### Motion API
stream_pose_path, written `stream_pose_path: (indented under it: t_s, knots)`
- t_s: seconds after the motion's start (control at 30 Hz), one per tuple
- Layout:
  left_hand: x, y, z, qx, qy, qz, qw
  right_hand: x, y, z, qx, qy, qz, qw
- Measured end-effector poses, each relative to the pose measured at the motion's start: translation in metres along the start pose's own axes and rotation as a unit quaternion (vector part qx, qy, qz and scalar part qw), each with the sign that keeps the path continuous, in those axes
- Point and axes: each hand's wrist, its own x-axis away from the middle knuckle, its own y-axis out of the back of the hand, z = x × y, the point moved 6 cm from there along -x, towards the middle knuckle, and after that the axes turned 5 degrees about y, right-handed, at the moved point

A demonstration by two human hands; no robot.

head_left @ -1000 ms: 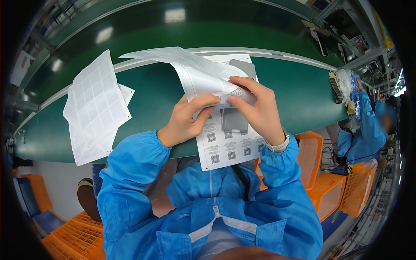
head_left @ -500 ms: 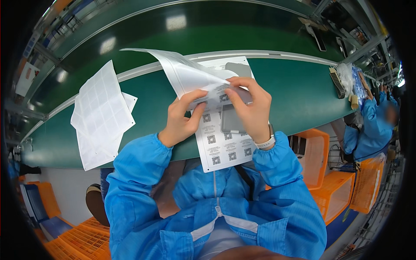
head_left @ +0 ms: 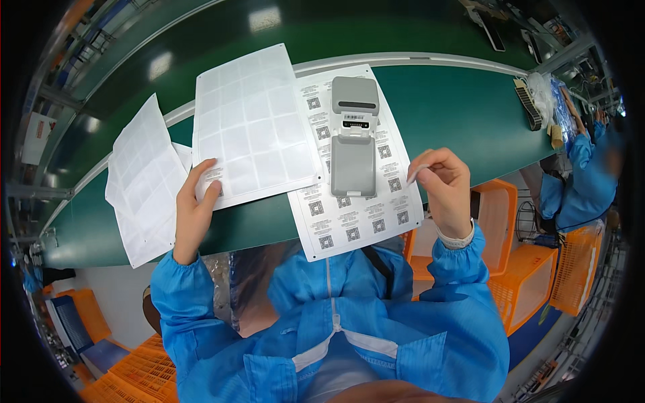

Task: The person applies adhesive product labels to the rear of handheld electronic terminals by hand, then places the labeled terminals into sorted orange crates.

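Note:
My left hand (head_left: 193, 215) pinches the lower left corner of a white backing sheet (head_left: 252, 127) marked with a faint grid. Between the thumb and fingers of my right hand (head_left: 449, 195) is a small white sticker (head_left: 416, 174), seen nearly edge-on. Between my hands lies a sheet of printed code labels (head_left: 366, 232), partly covered at its left by the held sheet. On top of it rests a grey handheld device (head_left: 353, 169), its rear cover lifted back at the far end and a connector strip showing in the gap.
More white sheets (head_left: 142, 185) lie overlapping on the green table (head_left: 463, 114) at left. Bagged parts (head_left: 537, 91) sit at the table's right end. Orange crates (head_left: 524, 295) stand below at right, near another person in blue (head_left: 588, 191). Dark handheld devices (head_left: 490, 33) lie at far right.
My hands have moved apart. The left hand has swung the curled sheet flat to the left, uncovering the device. My right hand has drawn back to the right with a sticker.

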Motion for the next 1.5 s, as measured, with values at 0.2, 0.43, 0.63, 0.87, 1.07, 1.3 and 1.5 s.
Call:
stream_pose_path:
  t_s: [0.2, 0.43, 0.63, 0.87, 1.07, 1.3, 1.5]
  knots:
    - [0.022, 0.002, -0.043, -0.444, -0.019, -0.166, 0.880, 0.021, 0.009, -0.031, 0.142, -0.142, -0.061, 0.978]
    - [0.090, -0.109, -0.119, -0.308, -0.737, -0.135, 0.586, 0.022, -0.018, -0.032, 0.121, -0.195, -0.043, 0.972]
    - [0.065, -0.132, -0.118, -0.268, -0.771, -0.109, 0.567, 0.025, -0.012, -0.029, 0.077, -0.240, -0.004, 0.968]
    - [0.048, -0.136, -0.109, -0.249, -0.721, -0.073, 0.642, 0.010, -0.023, 0.019, 0.498, 0.415, 0.168, 0.743]
    - [0.035, -0.143, -0.104, -0.253, -0.695, -0.024, 0.672, -0.004, -0.016, -0.026, 0.482, 0.656, 0.337, 0.474]
    - [0.017, -0.151, -0.094, -0.244, -0.676, -0.006, 0.696, -0.027, -0.011, -0.046, 0.367, 0.707, 0.317, 0.515]
    - [0.013, -0.156, -0.088, -0.179, -0.639, -0.016, 0.748, -0.020, -0.007, -0.059, 0.398, 0.645, 0.318, 0.570]
